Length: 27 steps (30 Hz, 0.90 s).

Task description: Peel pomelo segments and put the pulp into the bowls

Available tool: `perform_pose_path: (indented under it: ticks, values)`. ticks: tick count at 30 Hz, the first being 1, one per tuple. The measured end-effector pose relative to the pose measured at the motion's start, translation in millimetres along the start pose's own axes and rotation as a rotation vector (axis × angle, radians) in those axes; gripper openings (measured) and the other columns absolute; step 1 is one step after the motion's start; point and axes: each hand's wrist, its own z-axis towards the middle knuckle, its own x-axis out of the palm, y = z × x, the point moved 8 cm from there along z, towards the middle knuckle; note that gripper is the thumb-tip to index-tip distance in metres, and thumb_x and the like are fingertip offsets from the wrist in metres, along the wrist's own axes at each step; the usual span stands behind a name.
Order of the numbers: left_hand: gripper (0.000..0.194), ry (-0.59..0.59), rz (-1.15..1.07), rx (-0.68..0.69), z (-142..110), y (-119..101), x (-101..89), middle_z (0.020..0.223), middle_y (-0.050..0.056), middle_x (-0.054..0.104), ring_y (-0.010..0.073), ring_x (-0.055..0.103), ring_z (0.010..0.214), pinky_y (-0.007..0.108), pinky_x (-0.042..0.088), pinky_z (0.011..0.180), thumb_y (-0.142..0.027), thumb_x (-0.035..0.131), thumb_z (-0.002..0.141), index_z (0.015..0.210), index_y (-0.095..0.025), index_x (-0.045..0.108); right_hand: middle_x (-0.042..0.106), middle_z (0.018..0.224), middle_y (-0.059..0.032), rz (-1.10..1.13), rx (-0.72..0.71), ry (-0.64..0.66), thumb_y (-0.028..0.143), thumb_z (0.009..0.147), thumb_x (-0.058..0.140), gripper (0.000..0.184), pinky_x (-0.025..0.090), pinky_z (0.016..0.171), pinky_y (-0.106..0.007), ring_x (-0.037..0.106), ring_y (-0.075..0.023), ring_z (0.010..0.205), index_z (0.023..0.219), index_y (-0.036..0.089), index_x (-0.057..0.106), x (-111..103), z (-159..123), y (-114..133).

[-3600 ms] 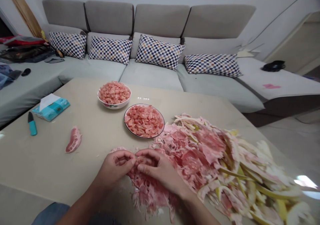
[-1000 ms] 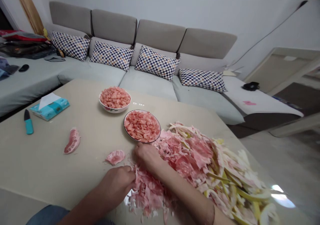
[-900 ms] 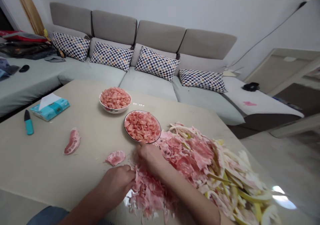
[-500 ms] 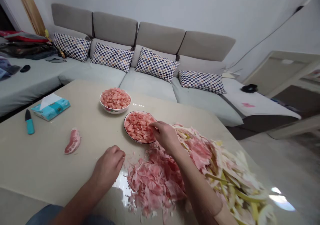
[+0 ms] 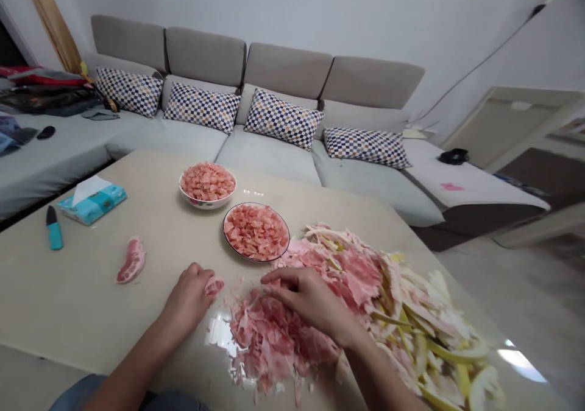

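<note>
A pomelo piece (image 5: 214, 287) is held at the fingertips of the left hand (image 5: 186, 298), which is curled narrowly around it. The right hand (image 5: 308, 301) is laid open over pink membrane scraps (image 5: 269, 344), its fingers spread wide; nothing can be seen held in it. At 3 o'clock from this hand, a heap of yellow-white peel (image 5: 425, 332) is merged with the scraps. A plate (image 5: 260, 260) of pulp is placed at 11 o'clock from the right hand, its rim touched by the scraps, and a bowl (image 5: 205, 205) of pulp is set just beside it at 10 o'clock. Farther out at 9 o'clock from the left hand, a peeled segment (image 5: 131, 260) is lying alone, and beyond it are a tissue pack (image 5: 91, 207) and a teal-handled knife (image 5: 55, 237). All of these are borne by a glossy beige table (image 5: 82, 319). Past its far edge at 12 o'clock, a grey sofa (image 5: 269, 161) is lined with checked cushions (image 5: 283, 119).
</note>
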Motion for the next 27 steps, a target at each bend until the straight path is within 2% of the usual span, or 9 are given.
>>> perform_pose_path:
  ticks: [3, 6, 9, 11, 13, 18, 23, 27]
  values:
    - [0.02, -0.013, -0.267, -0.012, 1, -7, -8.3, 0.097, 0.007, 0.056, 0.0221, 0.056, 0.093, 0.031, 0.043, 0.086, -0.018, 0.059, 0.075, 0.093, -0.017, 0.068, 0.075, 0.086, -0.0033, 0.061, -0.002, -0.037, 0.027, 0.089, 0.055, 0.021, 0.05, 0.065, -0.027, 0.065, -0.0159, 0.068, 0.098, 0.021, 0.073, 12, 4, -4]
    - [0.031, -0.027, -0.668, -0.068, -2, -14, -17.3, 0.101, 0.007, 0.059, 0.0218, 0.058, 0.092, 0.032, 0.044, 0.085, -0.023, 0.068, 0.073, 0.102, -0.016, 0.063, 0.074, 0.102, -0.0049, 0.107, -0.024, -0.118, 0.024, 0.086, 0.059, 0.024, 0.051, 0.067, -0.028, 0.064, -0.0156, 0.071, 0.107, 0.023, 0.071, 26, 8, -7]
    - [0.038, 0.104, -1.106, -0.15, -8, -25, -8.2, 0.093, 0.004, 0.062, 0.017, 0.06, 0.081, 0.028, 0.046, 0.074, -0.032, 0.069, 0.078, 0.111, -0.017, 0.057, 0.074, 0.098, -0.0057, 0.292, 0.012, -0.097, 0.027, 0.085, 0.06, 0.021, 0.051, 0.066, -0.027, 0.066, -0.0159, 0.071, 0.101, 0.02, 0.072, 51, 10, -13]
    - [0.038, 0.144, -1.299, -0.226, -12, -29, 0.0, 0.091, 0.002, 0.061, 0.0147, 0.059, 0.08, 0.026, 0.046, 0.072, -0.03, 0.072, 0.078, 0.111, -0.018, 0.058, 0.074, 0.09, -0.0047, 0.409, 0.042, -0.07, 0.031, 0.087, 0.06, 0.022, 0.05, 0.061, -0.025, 0.064, -0.0144, 0.065, 0.101, 0.019, 0.072, 65, 9, -16]
    - [0.034, 0.176, -1.432, -0.275, -15, -32, 8.4, 0.089, 0.002, 0.06, 0.0128, 0.059, 0.078, 0.025, 0.046, 0.072, -0.026, 0.074, 0.077, 0.107, -0.018, 0.06, 0.072, 0.086, -0.0033, 0.434, 0.039, -0.088, 0.033, 0.086, 0.062, 0.023, 0.047, 0.057, -0.023, 0.059, -0.0123, 0.06, 0.101, 0.019, 0.072, 71, 8, -17]
    - [0.025, 0.306, -1.615, -0.277, -15, -44, 20.6, 0.088, 0.005, 0.063, 0.0124, 0.06, 0.076, 0.023, 0.047, 0.069, -0.023, 0.068, 0.083, 0.106, -0.015, 0.063, 0.066, 0.081, -0.0013, 0.411, 0.035, -0.197, 0.03, 0.083, 0.065, 0.028, 0.043, 0.055, -0.023, 0.051, -0.0111, 0.056, 0.109, 0.02, 0.069, 63, 4, -21]
    - [0.021, 0.317, -1.717, -0.302, -17, -50, 24.1, 0.1, 0.008, 0.066, 0.0162, 0.063, 0.091, 0.028, 0.048, 0.083, -0.024, 0.064, 0.086, 0.106, -0.016, 0.063, 0.069, 0.086, -0.0051, 0.409, -0.044, -0.254, 0.026, 0.086, 0.059, 0.015, 0.048, 0.071, -0.028, 0.061, -0.0171, 0.076, 0.088, 0.019, 0.072, 54, 2, -15]
    - [0.021, 0.316, -1.646, -0.289, -20, -53, 29.1, 0.097, 0.007, 0.066, 0.0161, 0.064, 0.085, 0.031, 0.05, 0.081, -0.024, 0.065, 0.086, 0.105, -0.017, 0.061, 0.068, 0.086, -0.0042, 0.46, -0.072, -0.271, 0.025, 0.088, 0.056, 0.013, 0.048, 0.077, -0.029, 0.063, -0.0182, 0.083, 0.088, 0.02, 0.068, 51, 0, -15]
